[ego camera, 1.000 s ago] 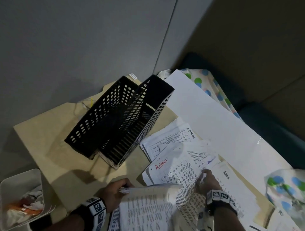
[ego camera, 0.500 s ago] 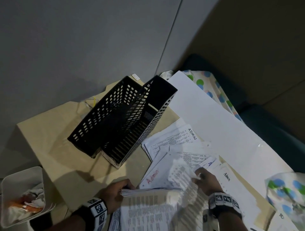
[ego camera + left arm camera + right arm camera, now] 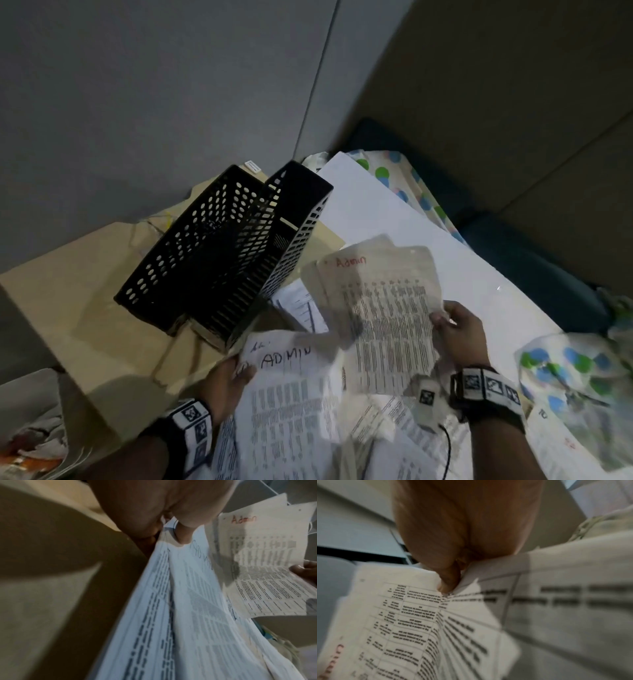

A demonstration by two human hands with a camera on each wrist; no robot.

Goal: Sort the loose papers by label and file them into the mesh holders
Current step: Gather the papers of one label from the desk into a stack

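Observation:
Two black mesh holders (image 3: pixel 222 253) stand side by side on the tan table (image 3: pixel 78 308), both looking empty. My left hand (image 3: pixel 236 373) grips a stack of printed papers (image 3: pixel 291 404) whose top sheet reads "ADMIN" in black; the left wrist view shows the thumb on that stack (image 3: pixel 180 601). My right hand (image 3: pixel 452 325) pinches the right edge of a few sheets marked "Admin" in red (image 3: pixel 387 308), lifted above the table beside the holders. In the right wrist view the fingers (image 3: pixel 450 582) pinch these sheets (image 3: pixel 419 622). More loose papers (image 3: pixel 301 305) lie beneath.
A large white sheet (image 3: pixel 394 233) covers the table's right side over a dotted cloth (image 3: pixel 390 171). A white bin with scraps (image 3: pixel 30 428) sits at lower left. More dotted wrapping (image 3: pixel 575 373) lies at right. Grey wall panels stand behind; a dark seat is beyond the table.
My right hand has lifted the red "Admin" sheets off the pile and raised them up and right. The left hand's stack has tilted so its "ADMIN" label shows.

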